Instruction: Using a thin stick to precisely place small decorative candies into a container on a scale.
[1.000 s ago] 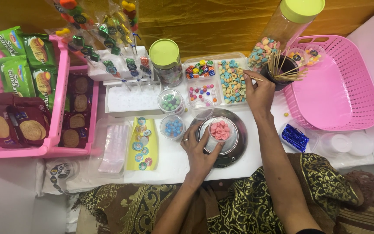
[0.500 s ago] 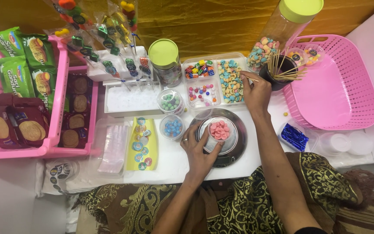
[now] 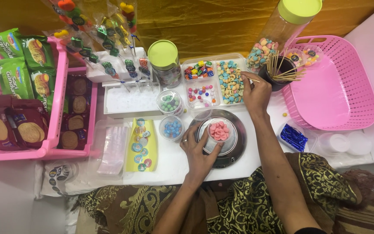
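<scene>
The left hand (image 3: 198, 149) lay with its grip clamped around the side of a small clear cup (image 3: 218, 134) that stood on a round metal scale (image 3: 234, 149) on the bench (image 3: 169, 162), just in front of the person. The cup already held a layer of pink candies (image 3: 219, 129), so the filling looked begun but, by my judgement, not finished, since the cup was not yet closed and no stick stood in it. The right hand (image 3: 256, 93) was up at the divided clear tray (image 3: 215, 80) of coloured sweets, its grip pinched together on a thin wooden stick (image 3: 249, 78), beside the dark cup of sticks (image 3: 282, 71). Several wrapped sweet sticks (image 3: 109, 56) stood finished in a white block at the back, which suggested earlier pieces were complete. A strip of round stickers (image 3: 141, 145), clear bags (image 3: 113, 149) and the pink basket (image 3: 360, 86) lay unused nearby.
</scene>
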